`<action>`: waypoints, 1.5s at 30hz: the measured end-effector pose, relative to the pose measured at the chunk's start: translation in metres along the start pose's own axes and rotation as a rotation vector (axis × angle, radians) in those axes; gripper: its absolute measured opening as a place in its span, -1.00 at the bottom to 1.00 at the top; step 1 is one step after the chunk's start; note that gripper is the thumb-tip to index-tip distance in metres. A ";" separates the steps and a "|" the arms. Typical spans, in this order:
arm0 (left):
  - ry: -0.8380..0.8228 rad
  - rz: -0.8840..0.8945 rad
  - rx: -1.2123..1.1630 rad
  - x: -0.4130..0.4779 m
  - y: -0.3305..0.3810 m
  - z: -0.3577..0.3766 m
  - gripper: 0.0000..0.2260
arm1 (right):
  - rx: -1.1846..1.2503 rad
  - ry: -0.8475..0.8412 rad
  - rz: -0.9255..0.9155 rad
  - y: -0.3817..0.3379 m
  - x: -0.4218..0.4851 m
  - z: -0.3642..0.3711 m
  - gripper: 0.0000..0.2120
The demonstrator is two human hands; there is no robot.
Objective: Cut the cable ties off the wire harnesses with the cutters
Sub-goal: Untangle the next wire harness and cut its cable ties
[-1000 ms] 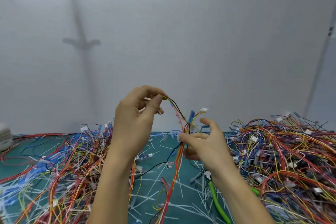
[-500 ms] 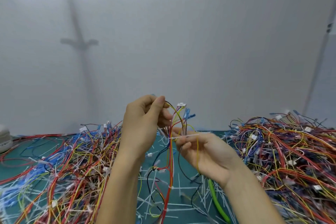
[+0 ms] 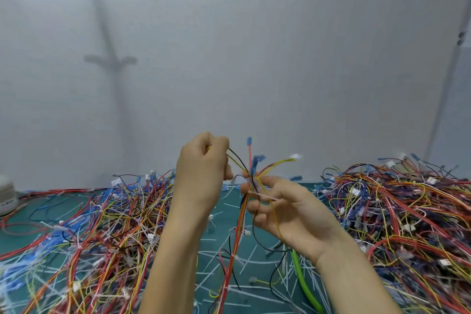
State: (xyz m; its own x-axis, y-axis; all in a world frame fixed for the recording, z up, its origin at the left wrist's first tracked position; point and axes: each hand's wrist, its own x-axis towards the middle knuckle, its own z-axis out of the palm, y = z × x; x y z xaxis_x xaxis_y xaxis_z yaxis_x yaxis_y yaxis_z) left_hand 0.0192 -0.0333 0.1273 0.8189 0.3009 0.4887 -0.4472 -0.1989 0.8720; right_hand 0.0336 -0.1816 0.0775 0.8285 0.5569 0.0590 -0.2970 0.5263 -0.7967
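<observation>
Green worktop (image 3: 222, 202) flanked by heaps of coloured wire (image 3: 407, 211), left hand (image 3: 204, 173) with fingers pinching black and yellow strands of the wire harness (image 3: 239, 224) held up between the heaps, right hand (image 3: 288, 209) with fingers grasping it at the white cable tie (image 3: 262, 196)

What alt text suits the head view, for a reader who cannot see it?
A left hand pinches black and yellow wires of a wire harness while the right hand grips it at a white cable tie. Tangled wire piles flank them on a green mat.
</observation>
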 end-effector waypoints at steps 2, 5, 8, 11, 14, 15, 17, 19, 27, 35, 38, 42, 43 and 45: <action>-0.035 0.034 0.082 -0.002 -0.002 0.000 -0.71 | -0.140 0.048 -0.044 -0.002 -0.003 0.000 -0.54; -0.082 0.071 0.084 -0.002 -0.003 0.000 -0.67 | -0.206 0.063 -0.103 -0.009 -0.006 -0.002 -0.56; -0.108 0.111 0.112 -0.002 -0.001 -0.003 -0.70 | -0.206 -0.016 -0.132 -0.016 -0.011 -0.003 -0.54; -0.167 0.109 0.146 -0.002 -0.002 -0.009 -0.70 | -0.264 0.036 -0.213 -0.017 -0.011 -0.004 -0.41; -0.215 0.104 0.185 -0.002 -0.002 -0.011 -0.69 | -0.315 0.208 -0.249 -0.013 -0.007 0.002 -0.58; -0.227 0.103 0.203 -0.002 -0.002 -0.012 -0.69 | -0.317 0.251 -0.249 -0.011 -0.006 0.003 -0.65; -0.258 0.100 0.251 -0.003 -0.003 -0.011 -0.69 | -0.300 0.295 -0.244 -0.011 -0.005 0.005 -0.69; -0.277 0.101 0.284 -0.003 -0.002 -0.011 -0.70 | -0.283 0.305 -0.246 -0.013 -0.004 0.004 -0.65; -0.089 0.034 -0.036 -0.004 0.006 -0.013 -0.71 | -0.264 0.286 -0.230 -0.014 -0.004 -0.001 -0.59; -0.087 0.019 0.001 0.004 -0.008 -0.024 -0.84 | -0.204 0.337 -0.293 -0.015 -0.004 0.001 -0.67; -0.230 0.046 0.106 0.005 -0.010 -0.030 -0.99 | -0.152 0.343 -0.304 -0.017 -0.003 0.002 -0.69; -0.386 0.010 0.204 0.005 -0.011 -0.035 -0.92 | -0.096 0.308 -0.339 -0.019 -0.004 0.000 -0.70; -0.431 -0.007 0.195 0.004 -0.010 -0.036 -0.87 | -0.075 0.304 -0.346 -0.018 -0.004 -0.001 -0.70; -0.515 -0.032 0.150 0.001 -0.007 -0.036 -0.80 | -0.027 0.309 -0.351 -0.017 -0.002 -0.001 -0.71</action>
State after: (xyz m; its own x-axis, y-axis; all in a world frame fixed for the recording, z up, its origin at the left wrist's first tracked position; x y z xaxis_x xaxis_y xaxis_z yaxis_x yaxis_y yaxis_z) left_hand 0.0105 0.0020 0.1226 0.9187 -0.1795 0.3519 -0.3936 -0.3394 0.8543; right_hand 0.0375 -0.1925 0.0900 0.9805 0.1280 0.1494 0.0361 0.6293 -0.7763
